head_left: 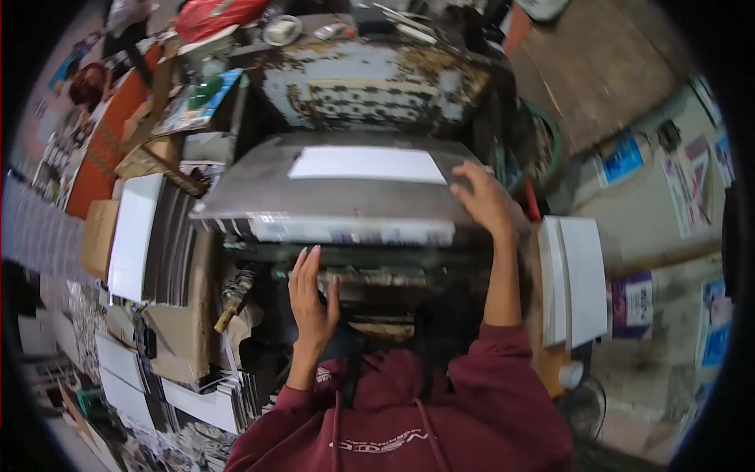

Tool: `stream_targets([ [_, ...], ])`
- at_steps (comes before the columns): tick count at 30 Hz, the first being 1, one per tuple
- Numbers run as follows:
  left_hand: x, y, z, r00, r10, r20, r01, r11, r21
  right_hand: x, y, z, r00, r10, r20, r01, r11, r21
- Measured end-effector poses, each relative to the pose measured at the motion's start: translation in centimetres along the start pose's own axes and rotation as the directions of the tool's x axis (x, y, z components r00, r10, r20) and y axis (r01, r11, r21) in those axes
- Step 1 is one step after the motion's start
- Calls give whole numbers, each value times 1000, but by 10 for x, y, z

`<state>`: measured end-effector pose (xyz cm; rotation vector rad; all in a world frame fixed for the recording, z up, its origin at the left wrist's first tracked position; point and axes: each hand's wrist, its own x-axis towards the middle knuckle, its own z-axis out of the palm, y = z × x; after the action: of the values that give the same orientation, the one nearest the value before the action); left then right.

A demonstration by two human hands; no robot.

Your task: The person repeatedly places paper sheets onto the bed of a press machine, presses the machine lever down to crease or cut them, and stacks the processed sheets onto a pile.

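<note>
A white sheet of paper or card (pixel 367 164) lies flat across the dark metal bed of a machine (pixel 252 185). My right hand (pixel 484 198) is over the bed's right side, just off the sheet's right end, with its fingers apart and slightly bent. Nothing shows in it. Lower down, in front of the bed's near edge, my left hand (pixel 312 303) is raised with fingers stretched upward and thumb apart, holding nothing. Behind the sheet rises the machine's worn, rusty back plate (pixel 287 82). Whether my right fingertips touch the bed, I cannot tell.
A stack of white sheets (pixel 135 236) stands to the left, and a smaller white stack (pixel 583 275) to the right. A yellow-handled tool (pixel 228 315) sits below the bed's left side. Clutter tops the machine, including a red plastic bag (pixel 216 17).
</note>
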<state>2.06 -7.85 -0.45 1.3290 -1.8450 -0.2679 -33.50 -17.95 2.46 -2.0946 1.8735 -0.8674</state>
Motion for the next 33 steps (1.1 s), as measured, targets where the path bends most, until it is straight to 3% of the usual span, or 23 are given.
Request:
stream_targets([
  [2, -4, 0, 11, 992, -67, 108, 82, 986, -147, -23, -14, -34, 970, 104, -219, -91, 994, 66],
  [4, -9, -1, 20, 980, -69, 185, 107, 974, -202, -61, -32, -66, 924, 231, -306, -203, 972, 119],
  [5, -11, -1, 26, 970, -77, 231, 133, 962, -237, -87, -24, -76, 909, 274, -315, -258, 962, 90],
  [7, -14, -3, 33, 954, -46, 295, 116, 968, -224, -151, 11, -98, 868, 307, -390, -395, 903, -167],
  [8, -14, -6, 35, 948, -22, 319, 97, 971, -219, -190, 35, -108, 835, 336, -436, -481, 831, -279],
  [10, -9, -4, 35, 938, -12, 348, 83, 978, -191, -262, 57, -132, 663, 516, -542, -746, 516, -421],
  [12, -5, -15, 44, 937, 60, 343, 9, 980, -197, -319, 66, -155, 491, 702, -516, -842, 229, -489],
  [16, 13, -16, 51, 900, 109, 421, -53, 988, -143, -369, 64, -151, 572, 733, -368, -767, 318, -558],
  [18, 20, -15, 56, 883, 206, 422, -152, 976, -158, -363, 54, -137, 554, 668, -498, -821, 338, -460],
  [22, 25, 1, 61, 880, 259, 397, -198, 962, -189, -376, 62, -128, 626, 559, -544, -775, 368, -513],
  [26, 15, 3, 67, 879, 269, 394, -192, 955, -224, -403, 98, -164, 596, 587, -548, -800, 496, -338],
  [28, 9, 5, 69, 869, 185, 459, -93, 972, -216, -407, 112, -189, 407, 876, -260, -895, 439, 78],
  [30, 8, 8, 66, 844, 149, 516, -52, 979, -199, -390, 106, -201, 439, 877, -198, -891, 452, 29],
  [32, 7, 3, 67, 848, 213, 485, -108, 966, -235, -383, 108, -205, 352, 932, -89, -901, 363, 238],
  [33, 9, 2, 65, 853, 204, 479, -103, 968, -229, -382, 109, -206, 361, 929, -85, -899, 371, 234],
])
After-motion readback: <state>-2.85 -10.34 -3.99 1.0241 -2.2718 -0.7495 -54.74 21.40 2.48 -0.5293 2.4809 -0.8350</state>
